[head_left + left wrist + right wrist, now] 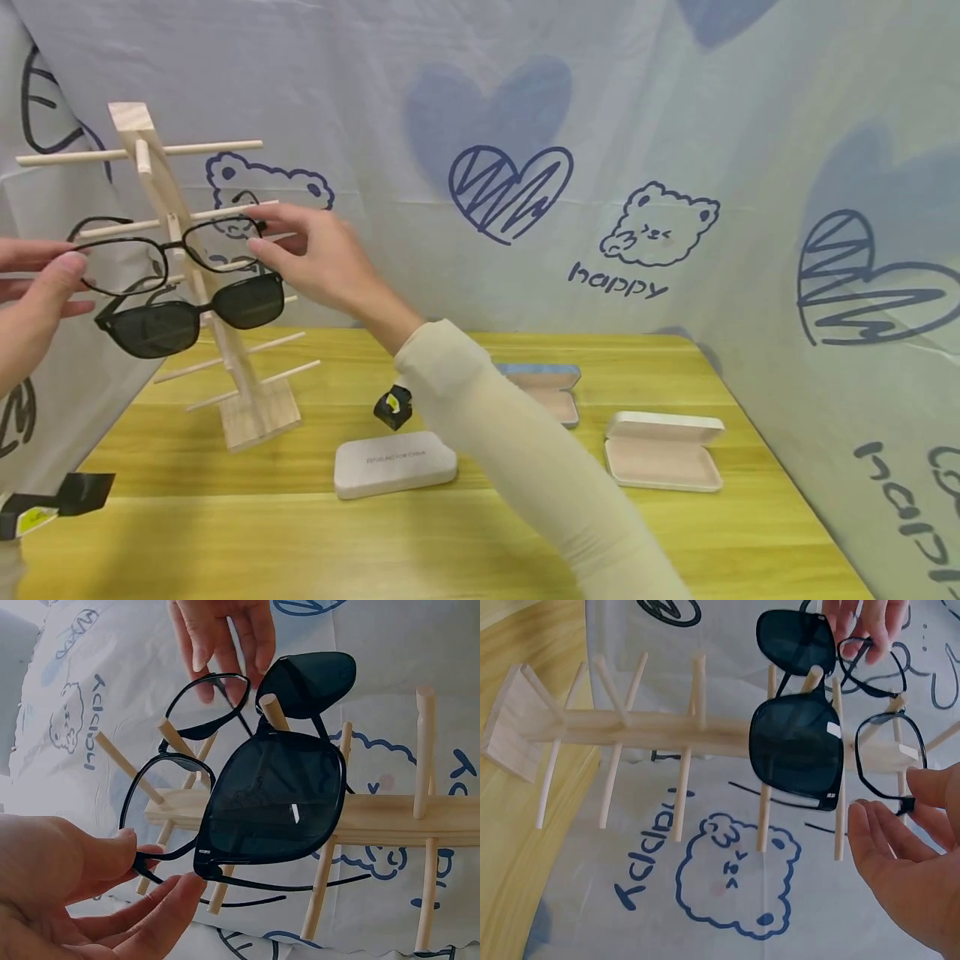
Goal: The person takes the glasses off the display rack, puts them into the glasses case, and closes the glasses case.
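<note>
At the far left, the person's left hand (37,307) pinches one outer end of the black-framed eyeglasses (174,245) between thumb and fingers. The eyeglasses have clear lenses and sit level with the upper part of a wooden display rack (234,358), in front of its post, with the bridge at one of the pegs; whether that peg bears their weight I cannot tell. Just below, black sunglasses (206,308) hang on the rack with their dark lenses facing the near side. The rack stands on a square base at the left of the wood-grain table (300,550), bare pegs above and below the glasses. To the right of the post, the right hand (322,254) pinches the other end of the eyeglasses, its cream sleeve (510,450) crossing toward the near right. Left of that sleeve lies a closed white glasses case (395,465) with printed lettering. Beyond the sleeve, partly hidden by it, is an open blue glasses case (551,383); farther right and a little nearer stands an open white glasses case (663,427). A pale curtain (375,100) printed with hearts, bears and "happy" hangs behind.
</note>
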The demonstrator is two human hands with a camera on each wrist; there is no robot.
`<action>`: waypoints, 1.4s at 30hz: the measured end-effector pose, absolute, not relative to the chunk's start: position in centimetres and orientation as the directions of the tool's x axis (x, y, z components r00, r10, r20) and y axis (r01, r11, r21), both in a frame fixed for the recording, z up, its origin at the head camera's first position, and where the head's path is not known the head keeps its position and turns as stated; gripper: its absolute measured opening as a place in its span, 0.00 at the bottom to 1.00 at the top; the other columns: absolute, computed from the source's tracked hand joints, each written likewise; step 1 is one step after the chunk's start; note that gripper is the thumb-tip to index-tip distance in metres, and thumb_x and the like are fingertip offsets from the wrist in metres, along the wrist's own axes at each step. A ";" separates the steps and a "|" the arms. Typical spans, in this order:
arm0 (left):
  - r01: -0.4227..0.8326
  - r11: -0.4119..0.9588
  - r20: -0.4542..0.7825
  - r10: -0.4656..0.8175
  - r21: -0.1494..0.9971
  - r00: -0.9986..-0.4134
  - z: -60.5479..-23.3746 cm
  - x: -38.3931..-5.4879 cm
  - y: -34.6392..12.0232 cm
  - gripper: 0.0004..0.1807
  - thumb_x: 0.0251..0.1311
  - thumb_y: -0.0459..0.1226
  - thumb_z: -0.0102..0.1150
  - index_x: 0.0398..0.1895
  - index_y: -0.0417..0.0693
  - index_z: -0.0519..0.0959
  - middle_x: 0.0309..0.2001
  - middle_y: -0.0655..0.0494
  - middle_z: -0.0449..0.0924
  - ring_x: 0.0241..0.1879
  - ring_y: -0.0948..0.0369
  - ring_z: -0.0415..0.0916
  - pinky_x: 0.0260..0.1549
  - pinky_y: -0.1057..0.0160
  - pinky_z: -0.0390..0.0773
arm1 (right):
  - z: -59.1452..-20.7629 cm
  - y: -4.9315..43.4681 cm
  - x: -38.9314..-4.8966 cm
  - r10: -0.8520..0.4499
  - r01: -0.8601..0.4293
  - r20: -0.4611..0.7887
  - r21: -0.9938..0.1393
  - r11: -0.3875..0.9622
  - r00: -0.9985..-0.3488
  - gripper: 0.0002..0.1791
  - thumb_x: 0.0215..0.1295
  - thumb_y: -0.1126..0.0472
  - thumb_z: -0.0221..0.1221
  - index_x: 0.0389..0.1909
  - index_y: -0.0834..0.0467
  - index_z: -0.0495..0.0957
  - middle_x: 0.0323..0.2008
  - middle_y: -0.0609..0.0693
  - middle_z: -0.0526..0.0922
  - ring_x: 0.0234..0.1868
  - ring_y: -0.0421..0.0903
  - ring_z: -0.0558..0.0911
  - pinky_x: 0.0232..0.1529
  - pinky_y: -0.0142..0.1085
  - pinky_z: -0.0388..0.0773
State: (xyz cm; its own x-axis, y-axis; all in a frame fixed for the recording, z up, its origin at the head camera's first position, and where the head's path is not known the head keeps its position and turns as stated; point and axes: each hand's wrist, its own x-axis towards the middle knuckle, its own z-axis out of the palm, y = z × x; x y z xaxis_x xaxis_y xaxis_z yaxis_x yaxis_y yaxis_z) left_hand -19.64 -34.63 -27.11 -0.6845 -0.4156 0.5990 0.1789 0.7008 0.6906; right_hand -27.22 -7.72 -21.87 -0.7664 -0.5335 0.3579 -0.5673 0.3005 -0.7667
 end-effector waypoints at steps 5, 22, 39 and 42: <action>0.255 0.638 0.606 -0.421 0.727 -0.675 -26.8 -19.4 -34.2 0.12 0.76 0.37 0.54 0.49 0.70 0.80 0.36 0.86 0.72 0.33 0.89 0.72 0.37 0.94 0.70 | -21.5 -8.0 -26.7 -0.521 -0.595 0.388 -0.738 0.318 -0.760 0.21 0.76 0.57 0.59 0.68 0.48 0.78 0.60 0.45 0.86 0.52 0.35 0.86 0.44 0.18 0.80; 0.302 0.679 0.659 -0.354 0.669 -0.664 -26.6 -17.0 -32.6 0.13 0.75 0.35 0.54 0.53 0.64 0.82 0.34 0.94 0.74 0.32 0.91 0.74 0.39 0.93 0.71 | -21.6 -5.0 -25.7 -0.511 -0.658 0.506 -0.733 0.169 -0.695 0.22 0.75 0.61 0.60 0.67 0.58 0.77 0.54 0.54 0.88 0.50 0.40 0.86 0.47 0.21 0.81; 0.456 0.625 0.691 -0.192 0.634 -0.697 -25.3 -12.8 -25.2 0.10 0.65 0.25 0.64 0.47 0.36 0.87 0.38 0.78 0.82 0.31 0.85 0.82 0.34 0.86 0.79 | -23.5 2.9 -23.1 -0.475 -0.610 0.522 -0.791 0.042 -0.709 0.22 0.73 0.64 0.62 0.66 0.62 0.77 0.58 0.58 0.86 0.56 0.44 0.86 0.57 0.32 0.84; 0.446 0.632 0.675 -0.172 0.634 -0.718 -25.1 -12.2 -23.5 0.09 0.64 0.26 0.65 0.45 0.36 0.88 0.38 0.78 0.82 0.30 0.85 0.83 0.32 0.86 0.78 | -24.5 4.2 -22.7 -0.454 -0.590 0.508 -0.806 0.050 -0.732 0.22 0.73 0.65 0.62 0.66 0.63 0.78 0.57 0.58 0.86 0.57 0.46 0.86 0.58 0.34 0.85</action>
